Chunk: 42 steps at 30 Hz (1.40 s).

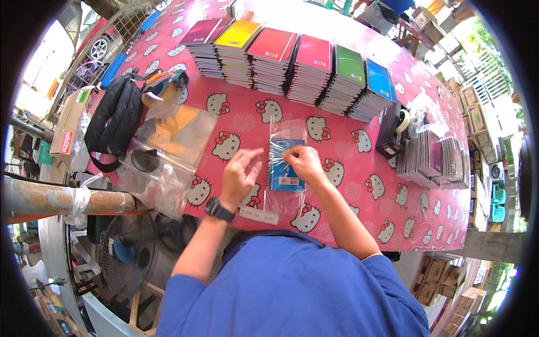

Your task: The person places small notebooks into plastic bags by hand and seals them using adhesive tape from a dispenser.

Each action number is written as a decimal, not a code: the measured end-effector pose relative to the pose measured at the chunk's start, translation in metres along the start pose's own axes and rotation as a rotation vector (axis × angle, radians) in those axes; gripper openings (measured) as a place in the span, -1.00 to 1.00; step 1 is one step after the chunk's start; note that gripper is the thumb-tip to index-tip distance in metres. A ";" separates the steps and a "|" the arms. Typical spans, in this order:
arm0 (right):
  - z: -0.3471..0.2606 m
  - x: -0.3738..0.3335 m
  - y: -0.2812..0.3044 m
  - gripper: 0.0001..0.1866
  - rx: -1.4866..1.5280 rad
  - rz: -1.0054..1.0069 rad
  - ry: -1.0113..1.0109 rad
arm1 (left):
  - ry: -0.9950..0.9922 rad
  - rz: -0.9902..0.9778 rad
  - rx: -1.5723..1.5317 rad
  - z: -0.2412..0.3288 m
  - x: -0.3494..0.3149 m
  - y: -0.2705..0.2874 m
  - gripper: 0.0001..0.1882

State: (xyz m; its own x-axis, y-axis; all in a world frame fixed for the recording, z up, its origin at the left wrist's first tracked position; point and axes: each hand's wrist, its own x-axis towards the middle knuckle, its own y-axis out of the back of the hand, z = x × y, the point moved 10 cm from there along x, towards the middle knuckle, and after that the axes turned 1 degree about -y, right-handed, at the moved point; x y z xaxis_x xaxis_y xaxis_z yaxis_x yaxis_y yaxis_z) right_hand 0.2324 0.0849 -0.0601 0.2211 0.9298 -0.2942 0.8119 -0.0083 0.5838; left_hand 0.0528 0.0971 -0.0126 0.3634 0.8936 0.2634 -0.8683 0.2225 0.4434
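Note:
A small blue spiral notebook (287,177) with a white label lies inside a transparent plastic bag (277,203), flat on the table before me. My right hand (306,165) is closed in a pinch over the notebook's upper part, and creases in the plastic run toward its fingertips. Just left of the bag hovers my left hand (240,175), fingers apart and holding nothing, with a dark watch (219,210) on its wrist. By the table's near edge, a pale printed strip (259,215) sits below the left hand.
Tall notebook stacks in purple, yellow, red (273,46), green and blue line the far side. At right stand a black tape dispenser (389,132) and more spiral notebooks (431,160). Leftward lie plastic bags (163,185) and a black bag (115,121); a rusty pole (106,197) juts in.

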 end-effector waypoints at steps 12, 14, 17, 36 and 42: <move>0.005 -0.026 0.007 0.07 -0.622 -0.080 0.362 | -0.279 -0.421 0.277 -0.029 0.003 -0.076 -0.29; 0.007 -0.022 -0.001 0.14 -0.584 -0.104 0.337 | -0.297 -0.478 0.146 -0.032 0.000 -0.086 -0.29; 0.009 -0.019 -0.008 0.17 -0.560 -0.118 0.258 | -0.251 -0.513 0.075 -0.038 0.000 -0.090 -0.28; 0.012 -0.059 0.032 0.15 -0.447 0.109 0.455 | -0.109 -0.663 0.440 -0.022 0.028 -0.100 -0.15; 0.203 -0.068 0.317 -0.68 -0.067 1.231 -0.043 | -0.123 -0.681 0.385 -0.017 0.027 -0.109 -0.16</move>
State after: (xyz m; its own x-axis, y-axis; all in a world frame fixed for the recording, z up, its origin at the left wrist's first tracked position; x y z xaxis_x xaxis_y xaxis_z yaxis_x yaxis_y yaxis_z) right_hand 0.5843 -0.0557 -0.0080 0.8373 0.3029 0.4552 0.0211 -0.8498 0.5267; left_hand 0.1518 0.1039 -0.0686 0.8270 0.5550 -0.0894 -0.2719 0.5342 0.8004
